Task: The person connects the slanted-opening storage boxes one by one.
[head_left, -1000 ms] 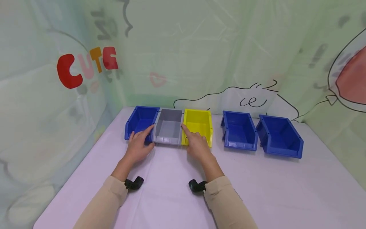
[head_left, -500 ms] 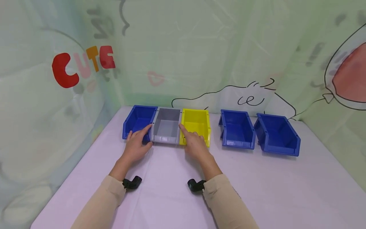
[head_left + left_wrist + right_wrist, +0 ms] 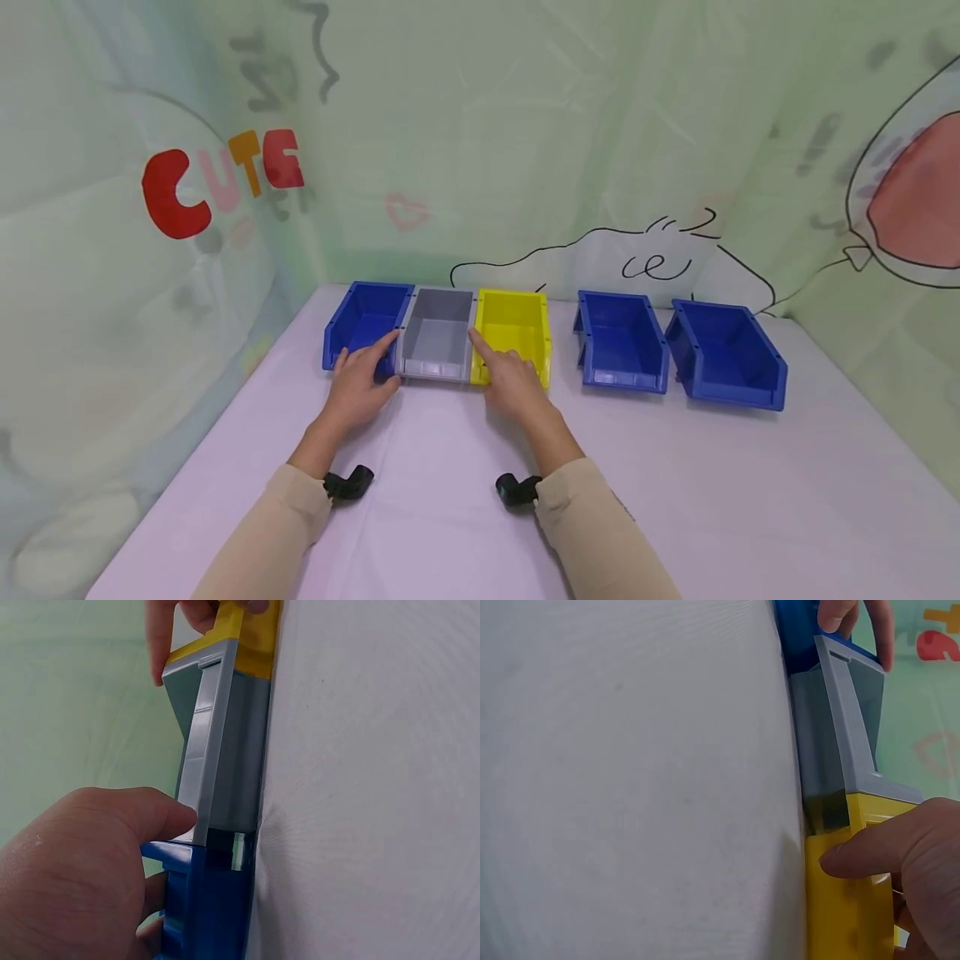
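Observation:
Three bins stand side by side in a row at the back left in the head view: a blue bin, a grey bin and a yellow bin. My left hand grips the blue bin's front right corner. Its index finger lies on the edge shared with the grey bin, and the left wrist view shows the thumb on the grey bin's front. With my right hand I hold the yellow bin; its index finger lies along the grey-yellow edge, the thumb across the front. Both hands' other fingers are partly hidden.
Two more blue bins stand apart at the right, one nearer the middle and one farther right. A pale cloth covers the table. A printed curtain hangs directly behind the bins.
The head view has shifted slightly. Both hands and all the bins keep their places.

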Action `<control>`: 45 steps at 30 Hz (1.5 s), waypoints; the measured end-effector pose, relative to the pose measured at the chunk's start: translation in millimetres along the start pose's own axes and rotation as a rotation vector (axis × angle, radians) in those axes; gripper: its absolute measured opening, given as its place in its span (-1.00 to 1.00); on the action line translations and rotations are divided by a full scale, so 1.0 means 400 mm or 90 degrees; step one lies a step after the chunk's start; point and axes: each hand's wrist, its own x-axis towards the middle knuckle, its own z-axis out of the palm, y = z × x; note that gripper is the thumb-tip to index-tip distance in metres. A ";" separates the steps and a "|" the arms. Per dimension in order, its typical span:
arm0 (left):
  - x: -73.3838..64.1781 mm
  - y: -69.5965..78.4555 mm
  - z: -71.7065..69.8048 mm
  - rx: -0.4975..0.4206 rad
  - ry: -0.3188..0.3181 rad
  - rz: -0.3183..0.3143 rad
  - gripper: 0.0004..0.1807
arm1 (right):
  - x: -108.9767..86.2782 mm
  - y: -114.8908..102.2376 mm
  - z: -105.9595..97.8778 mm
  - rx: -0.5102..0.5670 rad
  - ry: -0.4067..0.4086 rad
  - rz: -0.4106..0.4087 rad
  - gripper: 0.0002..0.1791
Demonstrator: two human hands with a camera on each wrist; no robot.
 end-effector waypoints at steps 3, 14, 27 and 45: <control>0.000 0.003 0.009 0.002 0.002 0.000 -0.19 | -0.006 0.010 0.001 0.001 -0.002 -0.005 0.13; 0.010 0.030 0.036 -0.010 -0.007 0.009 -0.19 | -0.032 0.054 -0.014 0.008 0.015 -0.004 0.07; -0.020 -0.018 0.013 0.005 0.017 0.005 -0.17 | -0.021 0.019 0.020 0.028 0.034 -0.025 0.01; -0.002 -0.009 0.006 0.015 -0.002 0.000 -0.18 | -0.043 0.045 -0.062 0.060 0.139 -0.077 -0.14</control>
